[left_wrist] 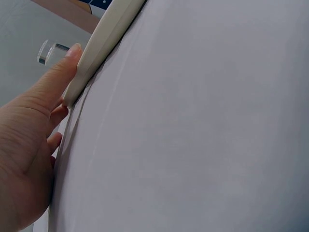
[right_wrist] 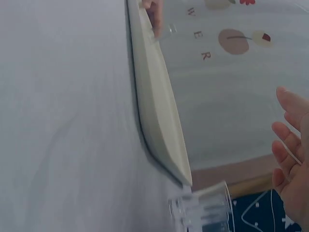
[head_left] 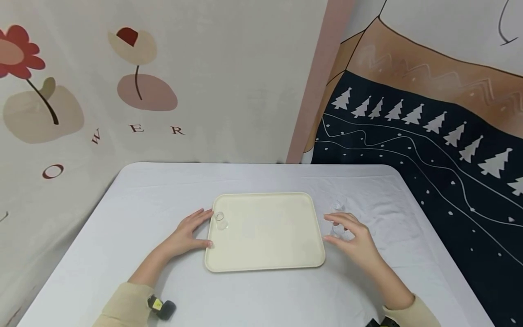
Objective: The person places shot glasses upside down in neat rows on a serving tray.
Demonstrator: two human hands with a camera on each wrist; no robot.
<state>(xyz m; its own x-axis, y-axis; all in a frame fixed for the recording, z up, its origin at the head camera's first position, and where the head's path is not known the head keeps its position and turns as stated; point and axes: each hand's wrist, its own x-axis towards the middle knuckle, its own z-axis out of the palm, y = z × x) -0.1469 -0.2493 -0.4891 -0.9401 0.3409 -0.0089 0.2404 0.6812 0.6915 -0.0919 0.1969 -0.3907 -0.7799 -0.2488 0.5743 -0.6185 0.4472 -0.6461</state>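
A clear cup (head_left: 221,221) stands upright on the tray (head_left: 265,236), near its left rim. The left hand (head_left: 189,233) touches that rim, thumb spread well apart from the fingers. Beyond the opposite rim, the right hand (head_left: 357,238) holds nothing, its thumb and fingers wide apart near more clear cups (right_wrist: 203,208). A white cloth (head_left: 261,299) lies beneath; printed hangings (head_left: 229,81) rise behind.

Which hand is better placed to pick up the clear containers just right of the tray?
Probably the right hand: it is close to those containers and looks empty. The left hand touches the tray's opposite edge, farther away.
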